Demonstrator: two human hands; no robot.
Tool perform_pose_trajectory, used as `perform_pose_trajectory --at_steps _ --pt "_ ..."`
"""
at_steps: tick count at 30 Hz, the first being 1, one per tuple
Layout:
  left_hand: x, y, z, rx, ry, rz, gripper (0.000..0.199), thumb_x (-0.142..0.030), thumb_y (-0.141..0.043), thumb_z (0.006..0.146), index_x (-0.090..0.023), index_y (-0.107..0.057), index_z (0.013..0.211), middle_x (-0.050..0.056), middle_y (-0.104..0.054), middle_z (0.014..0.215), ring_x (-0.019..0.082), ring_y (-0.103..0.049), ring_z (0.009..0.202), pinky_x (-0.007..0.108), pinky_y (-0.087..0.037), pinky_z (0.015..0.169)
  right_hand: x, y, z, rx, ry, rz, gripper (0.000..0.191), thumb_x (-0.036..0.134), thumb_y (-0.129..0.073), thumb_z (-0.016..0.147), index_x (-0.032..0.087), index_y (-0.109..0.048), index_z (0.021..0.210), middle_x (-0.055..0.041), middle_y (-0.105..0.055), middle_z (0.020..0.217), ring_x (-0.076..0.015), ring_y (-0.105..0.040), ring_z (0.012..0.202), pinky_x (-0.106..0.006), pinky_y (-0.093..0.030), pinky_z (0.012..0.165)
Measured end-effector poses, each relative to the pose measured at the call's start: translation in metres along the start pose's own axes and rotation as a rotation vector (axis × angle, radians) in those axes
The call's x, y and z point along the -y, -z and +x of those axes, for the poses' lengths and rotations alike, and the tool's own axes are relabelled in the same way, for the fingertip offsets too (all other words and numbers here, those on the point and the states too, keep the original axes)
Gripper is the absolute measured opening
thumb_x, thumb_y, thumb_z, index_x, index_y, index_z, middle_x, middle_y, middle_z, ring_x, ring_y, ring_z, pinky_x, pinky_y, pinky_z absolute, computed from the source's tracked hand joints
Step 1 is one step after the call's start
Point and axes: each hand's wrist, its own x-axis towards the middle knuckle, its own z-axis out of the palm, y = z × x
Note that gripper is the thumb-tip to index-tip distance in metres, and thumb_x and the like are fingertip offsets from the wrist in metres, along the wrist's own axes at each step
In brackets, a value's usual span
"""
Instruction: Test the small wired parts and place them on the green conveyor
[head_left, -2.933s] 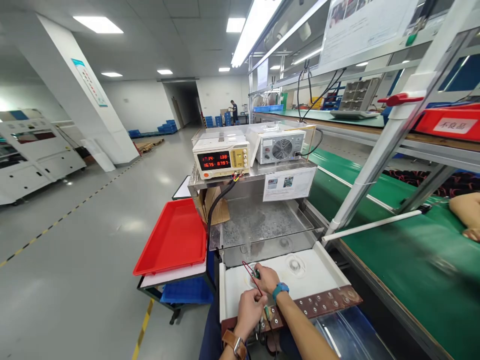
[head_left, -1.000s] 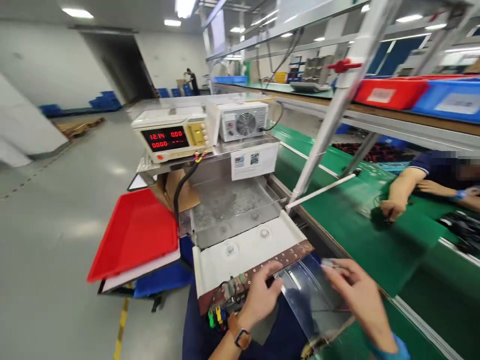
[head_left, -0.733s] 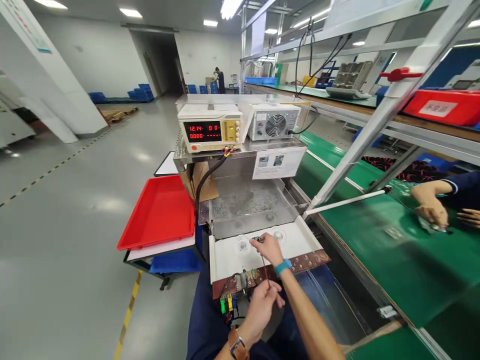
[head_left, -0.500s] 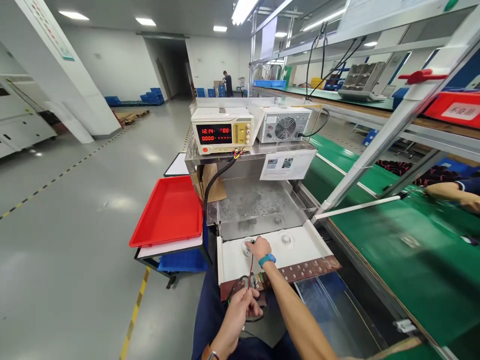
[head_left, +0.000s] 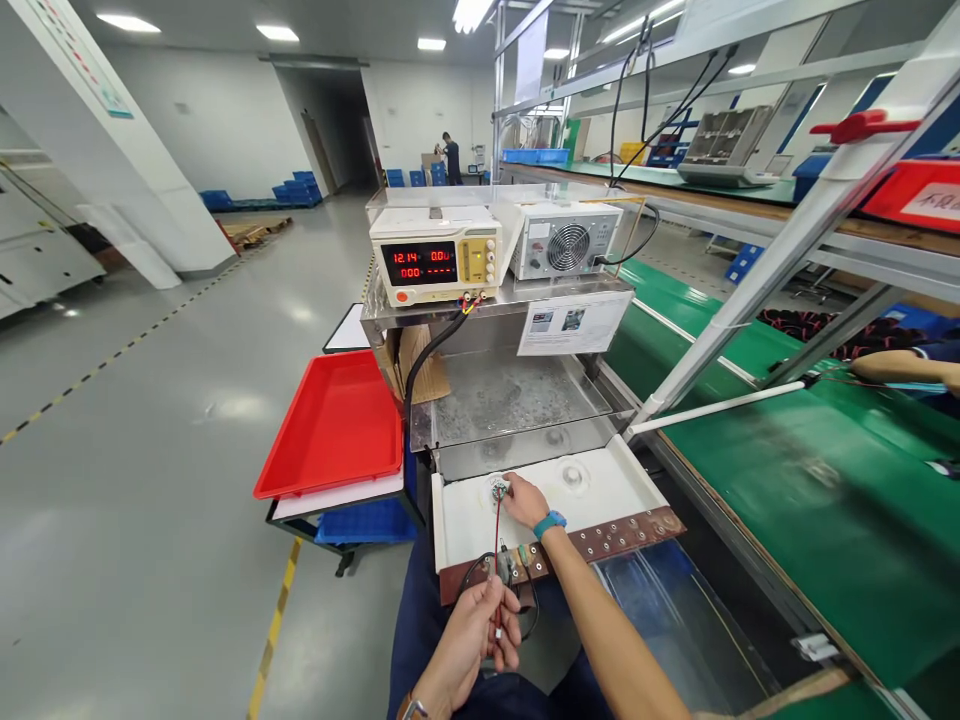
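My left hand (head_left: 474, 622) is closed in a pinch on a thin red and dark wire (head_left: 497, 535), whose small white connector (head_left: 498, 632) shows below the fingertips. The wire runs up to a small round circuit board (head_left: 497, 488) at the left round recess of a white fixture (head_left: 465, 525). Thumb and fingers of my right hand (head_left: 526, 499) close on the board's right edge; part of the grip is hidden. Between my hands lies a brown strip (head_left: 600, 540) with metal studs, a green component (head_left: 523, 553) and black leads.
Behind the fixture stands a power supply (head_left: 435, 262) with red digits, beside a grey unit with a fan (head_left: 570, 245). A red tray (head_left: 337, 425) sits on a cart to the left. Green conveyor (head_left: 780, 480) and a slanted white post (head_left: 735, 310) are right. Another person's arm (head_left: 900, 368) is far right.
My right hand has shifted slightly right and its fingers have opened up to show the board. My left hand has turned, and the white connector now shows below its fingers.
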Motion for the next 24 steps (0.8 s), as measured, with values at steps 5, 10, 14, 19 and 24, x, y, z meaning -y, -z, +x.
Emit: perform_pose_trajectory --at_steps 5,10,14,19,24 --pt "-0.003 -0.006 0.006 0.022 -0.089 0.037 0.054 -0.069 -0.055 0.079 -0.015 -0.057 0.083 -0.004 -0.054 0.049 0.001 -0.026 0.03 0.019 -0.008 0.035 0.003 -0.003 0.002 0.011 0.053 -0.018 0.033 0.036 -0.059 0.085 0.02 -0.056 0.113 -0.0079 -0.062 0.112 -0.0204 -0.061 0.09 -0.027 -0.037 0.074" --pt "-0.023 -0.005 0.011 0.07 -0.148 0.01 0.045 -0.057 -0.063 0.08 -0.014 -0.06 0.093 0.0 -0.06 0.071 0.001 -0.041 0.042 0.017 -0.022 0.04 0.003 0.0 0.005 0.0 0.067 -0.014 0.025 0.035 -0.058 0.086 0.02 -0.059 0.105 -0.0058 -0.064 0.107 -0.0193 -0.061 0.089 -0.026 -0.037 0.074" --pt "-0.045 -0.006 0.023 0.003 -0.176 0.039 0.047 -0.056 -0.071 0.073 -0.013 -0.062 0.089 0.003 -0.061 0.08 0.008 -0.058 0.058 0.02 -0.045 0.053 0.002 -0.001 0.004 0.011 0.051 -0.025 0.029 0.036 -0.057 0.085 0.019 -0.058 0.109 -0.0072 -0.065 0.108 -0.0206 -0.061 0.092 -0.027 -0.038 0.075" --pt "-0.054 -0.007 0.043 -0.053 -0.197 0.095 0.05 -0.058 -0.073 0.069 -0.012 -0.066 0.088 0.001 -0.058 0.077 0.012 -0.062 0.067 0.022 -0.048 0.057 0.003 -0.001 0.004 0.016 0.058 -0.053 0.031 0.037 -0.055 0.086 0.017 -0.057 0.11 -0.0098 -0.064 0.11 -0.0219 -0.062 0.093 -0.028 -0.039 0.076" --pt "-0.044 -0.002 0.053 -0.082 -0.219 0.164 0.05 -0.06 -0.07 0.072 -0.012 -0.067 0.088 -0.001 -0.057 0.07 0.006 -0.05 0.053 0.019 -0.037 0.048 0.001 -0.003 0.007 -0.007 0.096 -0.062 0.028 0.033 -0.054 0.083 0.018 -0.058 0.107 -0.0085 -0.065 0.106 -0.0215 -0.061 0.091 -0.027 -0.04 0.075"
